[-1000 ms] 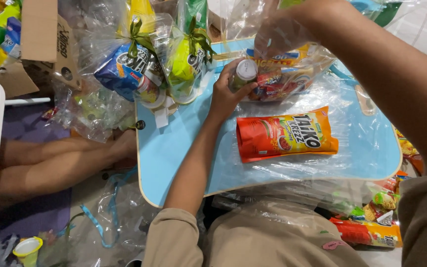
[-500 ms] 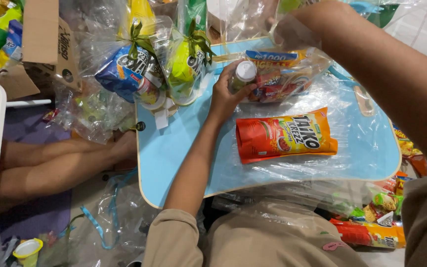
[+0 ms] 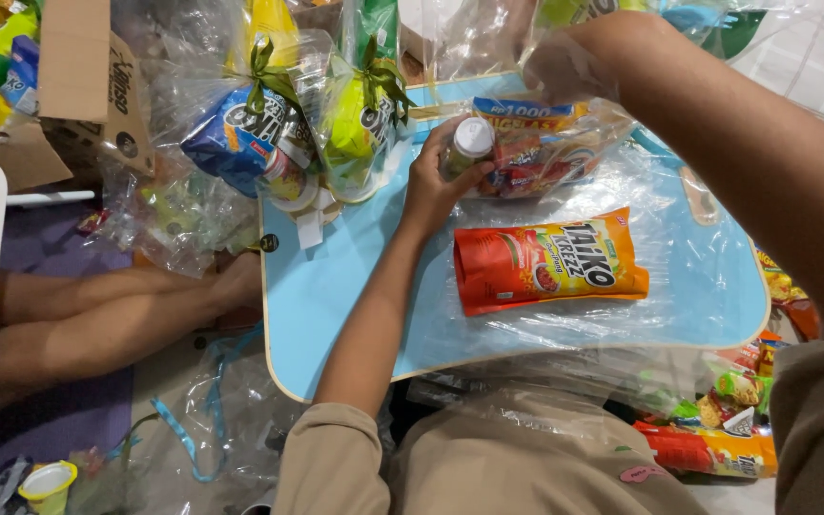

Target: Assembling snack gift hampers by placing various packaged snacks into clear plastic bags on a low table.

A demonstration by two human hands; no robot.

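1. Left hand [image 3: 431,186] wrapped around a small bottle [image 3: 467,145] with a white cap, at the mouth of a clear plastic bag [image 3: 565,143] of snacks.
2. Right hand [image 3: 565,67] up at the bag's top edge, seemingly pinching the plastic; grip hard to make out behind the film.
3. Red-orange snack pouch [image 3: 550,262] flat on the blue surface [image 3: 336,296], just beside the left wrist.
4. Two ribbon-tied gift bags [image 3: 307,114] standing at the surface's far left corner.

A red-and-orange foil snack pouch [image 3: 550,264] lies at the centre of the light-blue tray table [image 3: 336,296], two ribbon-tied clear cellophane snack bundles [image 3: 269,124] at eleven o'clock, a brown cardboard box [image 3: 73,67] beyond them.
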